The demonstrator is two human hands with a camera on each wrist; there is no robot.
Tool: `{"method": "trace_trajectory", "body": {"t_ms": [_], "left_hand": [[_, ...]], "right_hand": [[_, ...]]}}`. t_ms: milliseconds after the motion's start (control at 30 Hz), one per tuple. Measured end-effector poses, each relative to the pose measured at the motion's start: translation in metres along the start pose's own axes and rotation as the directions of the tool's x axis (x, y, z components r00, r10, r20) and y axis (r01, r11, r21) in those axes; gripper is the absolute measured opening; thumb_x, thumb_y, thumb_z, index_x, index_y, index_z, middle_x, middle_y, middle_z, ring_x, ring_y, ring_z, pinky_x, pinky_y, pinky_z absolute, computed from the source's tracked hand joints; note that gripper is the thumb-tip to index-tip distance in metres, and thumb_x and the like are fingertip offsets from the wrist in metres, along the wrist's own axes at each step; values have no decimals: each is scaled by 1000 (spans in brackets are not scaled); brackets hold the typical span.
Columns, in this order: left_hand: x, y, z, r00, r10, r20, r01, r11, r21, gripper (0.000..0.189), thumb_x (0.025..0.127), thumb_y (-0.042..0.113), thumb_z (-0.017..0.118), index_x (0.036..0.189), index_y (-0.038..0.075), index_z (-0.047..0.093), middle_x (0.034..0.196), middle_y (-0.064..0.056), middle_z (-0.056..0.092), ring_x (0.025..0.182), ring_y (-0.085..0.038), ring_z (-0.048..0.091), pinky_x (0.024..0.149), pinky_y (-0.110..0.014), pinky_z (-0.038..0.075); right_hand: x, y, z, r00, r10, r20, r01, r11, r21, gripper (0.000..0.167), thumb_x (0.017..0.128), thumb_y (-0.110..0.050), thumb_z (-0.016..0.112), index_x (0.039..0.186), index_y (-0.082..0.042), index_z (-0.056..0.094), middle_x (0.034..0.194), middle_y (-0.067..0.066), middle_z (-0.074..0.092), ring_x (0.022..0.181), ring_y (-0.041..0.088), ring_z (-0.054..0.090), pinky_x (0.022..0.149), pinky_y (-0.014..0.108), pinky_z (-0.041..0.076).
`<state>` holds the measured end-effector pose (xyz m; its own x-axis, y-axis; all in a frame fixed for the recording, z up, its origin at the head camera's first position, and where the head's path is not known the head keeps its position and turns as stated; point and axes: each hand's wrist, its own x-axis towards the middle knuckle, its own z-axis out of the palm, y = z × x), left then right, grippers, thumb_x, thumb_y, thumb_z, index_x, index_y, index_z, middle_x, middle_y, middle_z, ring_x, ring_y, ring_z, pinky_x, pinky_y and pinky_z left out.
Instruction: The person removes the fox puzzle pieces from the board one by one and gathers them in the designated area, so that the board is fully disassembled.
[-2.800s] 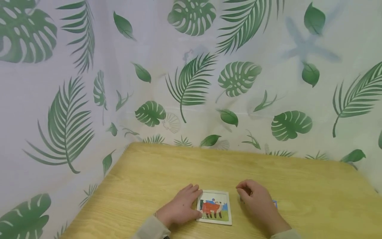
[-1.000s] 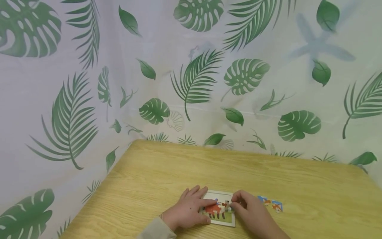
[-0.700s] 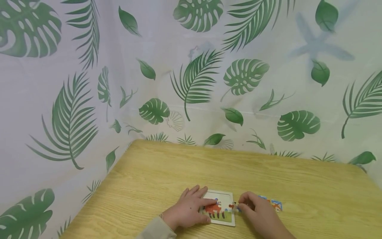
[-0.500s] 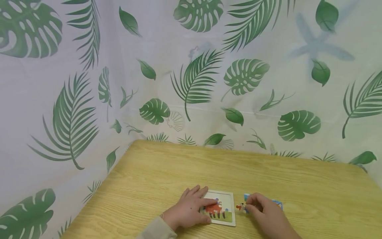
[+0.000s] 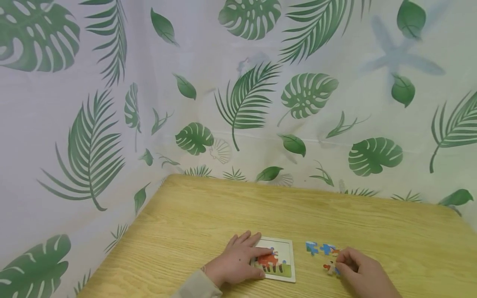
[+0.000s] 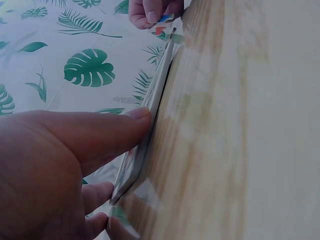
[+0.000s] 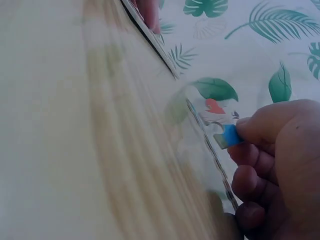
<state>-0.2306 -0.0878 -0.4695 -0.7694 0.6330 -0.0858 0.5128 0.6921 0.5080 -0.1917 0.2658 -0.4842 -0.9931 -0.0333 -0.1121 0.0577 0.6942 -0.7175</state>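
Observation:
My left hand lies spread over the left side of a white-rimmed jigsaw tray, its index finger stretched across the picture. Inside the tray, joined pieces show a red animal body with dark legs on green; the upper part is bare white. In the left wrist view, the thumb presses along the tray's edge. To the tray's right, my right hand pinches a jigsaw piece between thumb and index finger. The right wrist view shows this piece's red patch and blue corner, tilted up off the table.
Loose blue jigsaw pieces lie on the wood-grain table between the tray and my right hand, one partly behind its fingers. A leaf-print cloth hangs along the table's back and left edges.
My right hand has drawn the pinched piece out of the tray's right side and carried it rightward, uncovering loose pieces. My left hand stays on the tray, index finger reaching further in than at first.

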Motion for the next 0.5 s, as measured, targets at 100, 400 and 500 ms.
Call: {"method": "trace_trajectory", "body": {"t_ms": [100, 400, 500], "left_hand": [[0, 0, -1, 1000, 0, 1, 0, 1000, 8, 58, 92, 46, 69, 148, 40, 53, 165, -5, 26, 153, -33, 15, 118, -62, 12], [2, -3, 1, 1000, -7, 5, 7, 1000, -3, 58, 93, 46, 69, 148, 41, 52, 166, -5, 24, 153, -32, 13, 119, -60, 10], [3, -3, 2, 1000, -12, 8, 11, 1000, 10, 58, 93, 46, 69, 148, 40, 53, 166, -5, 24, 153, -32, 14, 119, -60, 10]], "right_hand": [[0, 7, -7, 1000, 11, 29, -11, 1000, -17, 16, 99, -28, 65, 100, -12, 63, 87, 0, 63, 75, 16, 55, 66, 30, 45], [8, 15, -21, 995, -4, 101, 18, 991, -135, 13, 100, -26, 65, 97, -13, 62, 87, -4, 62, 77, 16, 53, 68, 33, 45], [9, 19, -26, 991, -10, 135, 31, 987, -157, 10, 99, -21, 66, 96, -12, 62, 84, -3, 60, 75, 17, 52, 67, 33, 43]]}}
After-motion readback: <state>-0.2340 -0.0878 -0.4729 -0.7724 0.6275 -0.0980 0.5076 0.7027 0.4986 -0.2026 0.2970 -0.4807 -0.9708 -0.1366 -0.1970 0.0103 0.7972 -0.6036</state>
